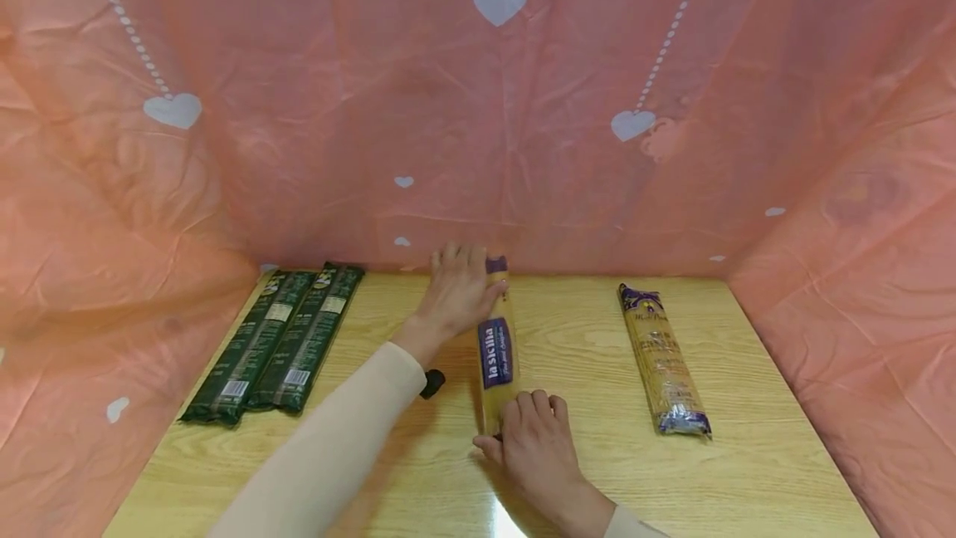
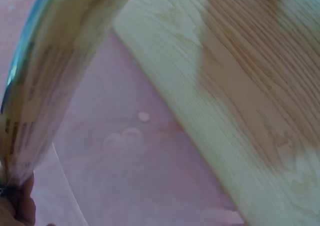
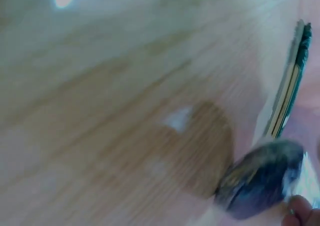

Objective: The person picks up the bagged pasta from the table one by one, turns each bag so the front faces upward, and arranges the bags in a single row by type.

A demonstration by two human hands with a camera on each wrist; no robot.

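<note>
A long spaghetti pack (image 1: 496,351) with a purple "la sicilia" label lies lengthwise near the middle of the table. At its far end my left hand (image 1: 457,285) grips it, thumb across the top and fingers over the left side. My right hand (image 1: 538,447) holds the near end, with curled fingers and the thumb on the near left corner. In the left wrist view the pack (image 2: 55,80) slants down to fingers at the lower left corner. The right wrist view shows its dark end (image 3: 262,178) beside fingertips (image 3: 300,211).
Two dark green packs (image 1: 299,347) lie side by side at the table's left. Another spaghetti pack (image 1: 665,359) with purple ends lies to the right. A small black object (image 1: 431,383) shows by my left forearm. Pink heart-patterned cloth (image 1: 560,189) encloses the wooden table (image 1: 582,339) behind and at both sides.
</note>
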